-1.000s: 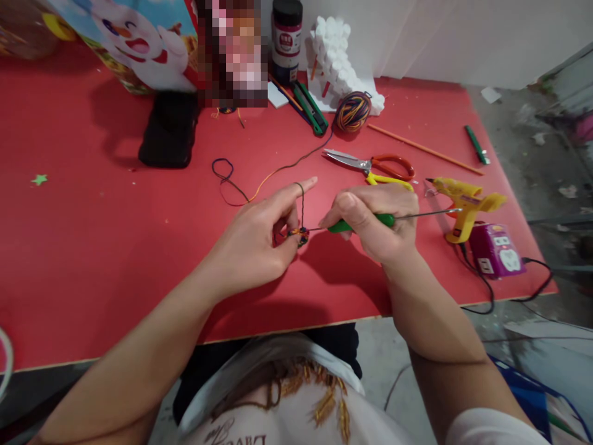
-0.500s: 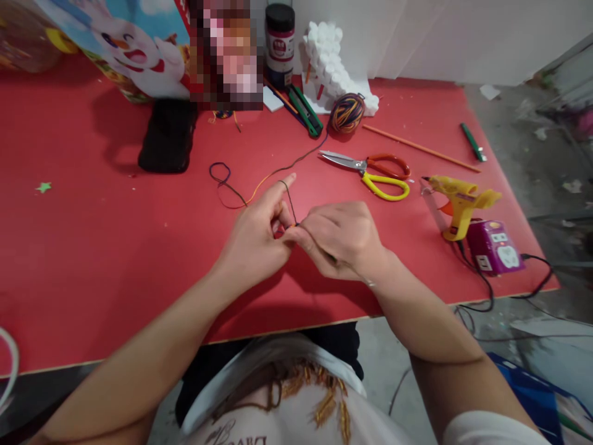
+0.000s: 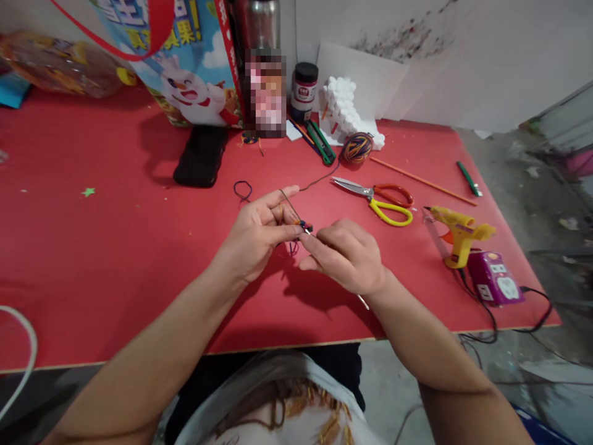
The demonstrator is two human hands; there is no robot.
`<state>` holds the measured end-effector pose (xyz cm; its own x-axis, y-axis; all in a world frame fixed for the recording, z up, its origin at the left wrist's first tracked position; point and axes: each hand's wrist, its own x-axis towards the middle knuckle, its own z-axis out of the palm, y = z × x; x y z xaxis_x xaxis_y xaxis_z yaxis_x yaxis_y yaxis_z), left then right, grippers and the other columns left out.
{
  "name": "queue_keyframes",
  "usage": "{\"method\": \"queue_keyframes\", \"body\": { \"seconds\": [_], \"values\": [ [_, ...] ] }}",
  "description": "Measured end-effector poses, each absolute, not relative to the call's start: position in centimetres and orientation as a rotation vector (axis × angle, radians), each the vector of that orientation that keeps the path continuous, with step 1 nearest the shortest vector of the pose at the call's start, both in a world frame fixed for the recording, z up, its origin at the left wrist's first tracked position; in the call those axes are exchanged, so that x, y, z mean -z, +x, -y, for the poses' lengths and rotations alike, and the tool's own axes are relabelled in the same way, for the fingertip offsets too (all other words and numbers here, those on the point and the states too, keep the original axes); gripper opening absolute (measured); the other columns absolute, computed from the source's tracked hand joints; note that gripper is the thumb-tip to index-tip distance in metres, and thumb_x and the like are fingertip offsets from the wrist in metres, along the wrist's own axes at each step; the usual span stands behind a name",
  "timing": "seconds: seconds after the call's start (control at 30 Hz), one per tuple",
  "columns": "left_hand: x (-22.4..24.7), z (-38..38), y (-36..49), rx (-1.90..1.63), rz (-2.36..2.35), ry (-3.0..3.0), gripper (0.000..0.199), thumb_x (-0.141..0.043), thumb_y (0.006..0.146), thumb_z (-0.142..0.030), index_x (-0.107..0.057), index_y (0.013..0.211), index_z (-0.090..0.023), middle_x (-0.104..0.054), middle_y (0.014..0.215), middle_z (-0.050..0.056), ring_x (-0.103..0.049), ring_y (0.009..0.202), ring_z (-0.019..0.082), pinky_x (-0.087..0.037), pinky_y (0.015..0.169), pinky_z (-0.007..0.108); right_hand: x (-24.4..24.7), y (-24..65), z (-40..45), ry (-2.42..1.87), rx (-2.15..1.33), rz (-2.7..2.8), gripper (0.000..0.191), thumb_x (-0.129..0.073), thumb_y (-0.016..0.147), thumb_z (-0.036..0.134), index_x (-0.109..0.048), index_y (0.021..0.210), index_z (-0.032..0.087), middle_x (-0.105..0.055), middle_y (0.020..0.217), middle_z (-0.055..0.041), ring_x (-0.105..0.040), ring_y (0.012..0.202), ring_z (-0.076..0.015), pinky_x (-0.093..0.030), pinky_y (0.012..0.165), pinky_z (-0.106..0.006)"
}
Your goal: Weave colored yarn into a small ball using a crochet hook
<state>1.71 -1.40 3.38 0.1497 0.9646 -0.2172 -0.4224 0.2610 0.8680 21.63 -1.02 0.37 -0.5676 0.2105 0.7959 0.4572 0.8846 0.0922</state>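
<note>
My left hand [image 3: 254,238] pinches a small piece of dark multicolored yarn work [image 3: 304,227] between thumb and fingers, with a strand looped over its raised index finger. My right hand [image 3: 349,254] is closed around a thin hook [image 3: 364,301], whose metal tip meets the yarn work and whose far end sticks out below the palm. From the left hand the yarn [image 3: 319,180] runs across the red table to a multicolored yarn ball [image 3: 357,148]. A loose dark loop [image 3: 242,191] lies left of the fingers.
Scissors [image 3: 370,196] lie right of the hands, with a yellow glue gun [image 3: 459,232] by a purple power box [image 3: 495,278] farther right. Behind are a black phone [image 3: 201,156], green cutter [image 3: 320,142], jar [image 3: 304,93], white bumpy model [image 3: 341,102] and printed bag [image 3: 185,68].
The view has tilted up, showing more behind the table. My right hand has drawn slightly away from my left, its fingers lowered, so the yarn work and hook tip now show.
</note>
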Motion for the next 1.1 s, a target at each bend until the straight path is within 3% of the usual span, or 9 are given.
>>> {"method": "queue_keyframes", "body": {
  "seconds": [0.27,0.47,0.7,0.83,1.1],
  "values": [
    [-3.6,2.1,2.3,-1.276,-1.059,1.014,0.074,-0.078,0.071,-0.008,-0.066,0.143,-0.017,-0.063,0.072,-0.006,-0.055,0.064,0.011,-0.043,0.060,0.024,-0.1,19.5,2.4,-0.675,0.587,2.137,0.020,-0.064,0.108,0.028,-0.069,0.119,0.011,-0.071,0.080,-0.0074,-0.055,0.070,-0.0210,-0.042,0.064,-0.037],
    [-2.2,2.0,2.1,-1.303,-1.113,1.460,0.078,-0.069,0.080,-0.004,-0.060,0.155,-0.023,-0.059,0.077,-0.005,-0.044,0.065,0.012,-0.039,0.064,0.029,-0.1,19.5,2.8,-0.696,0.471,2.139,0.021,-0.060,0.109,0.026,-0.067,0.118,0.009,-0.072,0.079,-0.0088,-0.060,0.071,-0.0219,-0.047,0.064,-0.036],
    [-2.0,1.4,1.6,-1.275,-1.120,1.570,0.077,-0.069,0.082,-0.004,-0.061,0.155,-0.028,-0.059,0.078,-0.003,-0.041,0.066,0.014,-0.037,0.064,0.030,-0.9,20.3,2.9,-0.642,0.154,2.080,0.015,-0.058,0.109,0.022,-0.069,0.110,0.012,-0.075,0.081,-0.0091,-0.068,0.073,-0.0197,-0.058,0.070,-0.033],
    [-3.0,1.6,1.4,-1.188,-1.117,1.470,0.075,-0.073,0.081,-0.004,-0.068,0.150,-0.031,-0.060,0.078,-0.002,-0.045,0.069,0.015,-0.039,0.066,0.030,-1.6,20.9,2.9,-0.686,-0.126,1.990,0.016,-0.058,0.108,0.018,-0.073,0.102,0.015,-0.077,0.081,-0.0071,-0.072,0.074,-0.0176,-0.058,0.072,-0.031],
    [-3.7,1.9,0.9,-1.007,-0.961,1.372,0.070,-0.076,0.076,-0.002,-0.078,0.140,-0.031,-0.061,0.074,-0.001,-0.051,0.066,0.015,-0.043,0.063,0.029,-3.3,21.7,3.0,-1.009,-0.839,1.574,0.040,-0.064,0.107,0.043,-0.084,0.080,0.023,-0.069,0.064,-0.0012,-0.059,0.051,-0.0124,-0.050,0.056,-0.031]
  ]
}}
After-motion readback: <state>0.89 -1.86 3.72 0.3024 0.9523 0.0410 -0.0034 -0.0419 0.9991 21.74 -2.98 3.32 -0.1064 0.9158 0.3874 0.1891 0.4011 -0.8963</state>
